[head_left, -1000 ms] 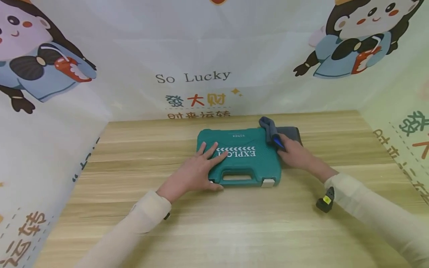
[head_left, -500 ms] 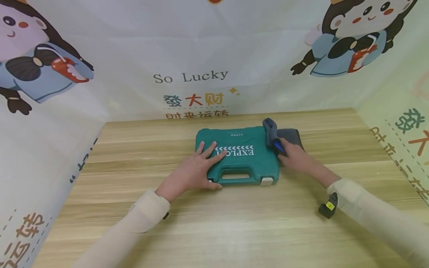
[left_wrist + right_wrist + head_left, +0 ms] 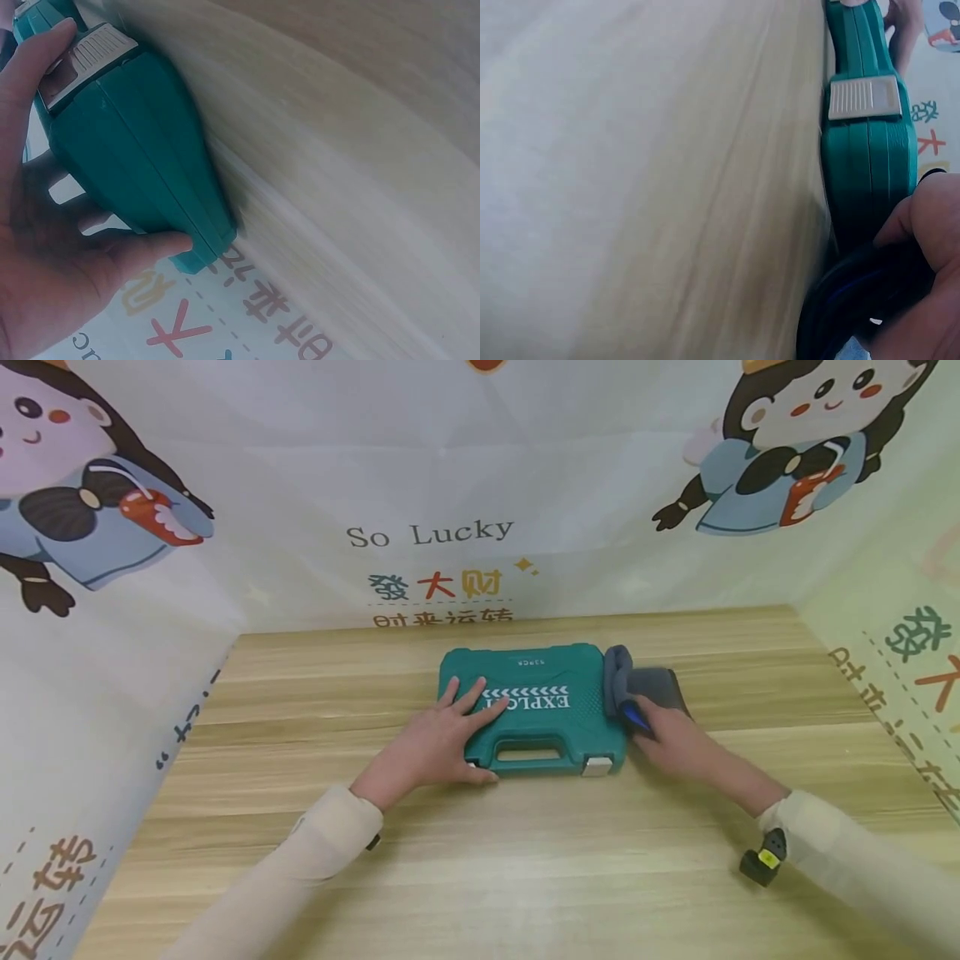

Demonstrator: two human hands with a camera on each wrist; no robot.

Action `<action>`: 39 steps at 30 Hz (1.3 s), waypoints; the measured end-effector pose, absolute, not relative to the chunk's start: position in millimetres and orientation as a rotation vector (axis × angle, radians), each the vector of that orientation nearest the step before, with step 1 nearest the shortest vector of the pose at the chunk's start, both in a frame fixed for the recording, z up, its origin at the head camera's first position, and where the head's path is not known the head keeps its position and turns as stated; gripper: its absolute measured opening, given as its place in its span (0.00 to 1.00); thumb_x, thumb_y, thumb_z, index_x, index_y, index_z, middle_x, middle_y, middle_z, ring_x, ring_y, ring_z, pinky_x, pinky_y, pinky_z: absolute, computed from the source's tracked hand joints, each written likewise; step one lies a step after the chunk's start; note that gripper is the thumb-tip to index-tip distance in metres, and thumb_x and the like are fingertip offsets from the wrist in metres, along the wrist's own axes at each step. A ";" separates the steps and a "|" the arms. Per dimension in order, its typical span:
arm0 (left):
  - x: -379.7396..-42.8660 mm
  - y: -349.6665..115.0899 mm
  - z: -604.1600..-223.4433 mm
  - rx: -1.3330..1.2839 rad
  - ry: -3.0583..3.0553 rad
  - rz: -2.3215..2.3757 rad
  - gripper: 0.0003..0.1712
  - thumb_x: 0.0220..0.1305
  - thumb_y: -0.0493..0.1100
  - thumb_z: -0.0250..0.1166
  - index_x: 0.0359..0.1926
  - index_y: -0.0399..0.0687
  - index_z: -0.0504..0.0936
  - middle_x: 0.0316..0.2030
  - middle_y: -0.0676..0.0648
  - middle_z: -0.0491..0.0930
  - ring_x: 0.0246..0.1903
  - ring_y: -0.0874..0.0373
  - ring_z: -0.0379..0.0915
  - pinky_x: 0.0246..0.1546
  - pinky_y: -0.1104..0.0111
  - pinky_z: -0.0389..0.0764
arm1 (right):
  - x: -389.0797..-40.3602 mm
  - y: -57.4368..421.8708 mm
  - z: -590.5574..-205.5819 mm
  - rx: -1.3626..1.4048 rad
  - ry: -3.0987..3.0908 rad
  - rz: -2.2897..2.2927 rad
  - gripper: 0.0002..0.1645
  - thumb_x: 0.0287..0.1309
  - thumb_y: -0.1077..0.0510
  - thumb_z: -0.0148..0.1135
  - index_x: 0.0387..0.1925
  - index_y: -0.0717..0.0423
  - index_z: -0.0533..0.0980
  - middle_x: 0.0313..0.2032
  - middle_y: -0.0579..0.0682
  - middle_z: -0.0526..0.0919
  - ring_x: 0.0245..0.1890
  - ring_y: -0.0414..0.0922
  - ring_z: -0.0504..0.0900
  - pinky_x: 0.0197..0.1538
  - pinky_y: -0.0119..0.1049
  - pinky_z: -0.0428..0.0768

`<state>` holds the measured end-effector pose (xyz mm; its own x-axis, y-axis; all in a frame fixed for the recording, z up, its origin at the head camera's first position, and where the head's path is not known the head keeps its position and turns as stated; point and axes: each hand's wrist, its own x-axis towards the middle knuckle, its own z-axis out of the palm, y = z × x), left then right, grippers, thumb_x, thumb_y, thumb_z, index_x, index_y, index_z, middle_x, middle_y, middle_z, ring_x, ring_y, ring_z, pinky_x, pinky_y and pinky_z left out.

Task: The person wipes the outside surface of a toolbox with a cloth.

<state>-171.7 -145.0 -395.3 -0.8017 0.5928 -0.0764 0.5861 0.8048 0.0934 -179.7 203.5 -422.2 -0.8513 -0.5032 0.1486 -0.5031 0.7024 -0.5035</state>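
A teal plastic tool case with white lettering and a front handle lies flat on the table. My left hand rests with spread fingers over its left part. In the left wrist view, the thumb lies beside the pale latch, and one fingertip touches the case's side. At the right side of the case, my right hand grips a folded grey cloth with a blue patch showing at the grip. The right wrist view shows the cloth as a dark fold pinched close to the case's edge.
The wood-grain table extends in front of the case and to both sides. A printed white backdrop stands behind and along both sides. A small black camera is strapped at the right wrist.
My right hand has drawn the cloth off the top of the case, rightward and toward me, down along its right side. The left hand and case have stayed put.
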 end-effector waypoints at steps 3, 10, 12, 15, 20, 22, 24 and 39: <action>-172.2 -145.4 -395.2 0.947 2.890 0.105 0.59 0.43 0.77 0.60 0.71 0.65 0.46 0.70 0.42 0.40 0.65 0.33 0.34 0.39 0.52 0.77 | -172.2 205.4 -421.4 -0.888 2.900 -0.840 0.28 0.54 0.67 0.55 0.56 0.74 0.62 0.38 0.64 0.78 0.33 0.49 0.76 0.38 0.48 0.76; -172.9 -146.5 -394.7 0.951 2.894 0.107 0.59 0.43 0.76 0.61 0.71 0.65 0.46 0.70 0.42 0.41 0.65 0.33 0.34 0.41 0.51 0.76 | -158.7 208.7 -420.9 -0.954 2.895 -0.789 0.30 0.53 0.67 0.56 0.57 0.77 0.62 0.44 0.67 0.77 0.41 0.52 0.77 0.44 0.51 0.75; -172.7 -146.6 -394.4 0.948 2.894 0.102 0.59 0.42 0.76 0.61 0.71 0.65 0.46 0.70 0.42 0.41 0.65 0.33 0.34 0.41 0.51 0.76 | -155.1 209.9 -421.4 -0.992 2.891 -0.780 0.31 0.51 0.68 0.56 0.57 0.78 0.61 0.45 0.68 0.76 0.42 0.52 0.77 0.46 0.51 0.74; -172.5 -146.4 -394.0 0.949 2.895 0.090 0.59 0.42 0.77 0.60 0.71 0.65 0.46 0.70 0.42 0.41 0.65 0.33 0.34 0.40 0.52 0.76 | -149.9 212.0 -421.7 -1.038 2.885 -0.779 0.32 0.50 0.68 0.56 0.57 0.79 0.61 0.49 0.69 0.74 0.47 0.54 0.75 0.49 0.52 0.72; -172.5 -146.8 -394.1 0.946 2.899 0.092 0.59 0.42 0.77 0.60 0.71 0.65 0.46 0.70 0.42 0.41 0.65 0.33 0.34 0.40 0.51 0.76 | -145.9 213.6 -421.6 -1.082 2.878 -0.791 0.33 0.50 0.68 0.57 0.58 0.76 0.62 0.53 0.69 0.71 0.52 0.55 0.72 0.51 0.52 0.71; -172.6 -147.1 -394.5 0.945 2.902 0.099 0.59 0.42 0.77 0.61 0.71 0.65 0.46 0.70 0.42 0.41 0.65 0.33 0.34 0.40 0.51 0.76 | -145.9 213.8 -421.4 -1.099 2.882 -0.789 0.32 0.49 0.69 0.58 0.58 0.76 0.62 0.53 0.69 0.71 0.52 0.56 0.72 0.51 0.52 0.71; -172.8 -147.2 -394.9 0.946 2.906 0.105 0.59 0.42 0.76 0.61 0.71 0.66 0.46 0.70 0.42 0.41 0.65 0.33 0.34 0.39 0.51 0.76 | -146.2 213.9 -420.6 -1.117 2.886 -0.785 0.32 0.49 0.69 0.58 0.57 0.76 0.63 0.53 0.69 0.71 0.51 0.56 0.72 0.50 0.52 0.71; -174.1 -147.8 -395.5 0.937 2.893 0.114 0.59 0.42 0.76 0.61 0.71 0.66 0.45 0.70 0.43 0.40 0.65 0.33 0.33 0.42 0.49 0.74 | -145.2 215.2 -415.8 -1.402 2.921 -0.460 0.30 0.34 0.73 0.60 0.47 0.76 0.72 0.48 0.69 0.75 0.48 0.61 0.74 0.48 0.52 0.73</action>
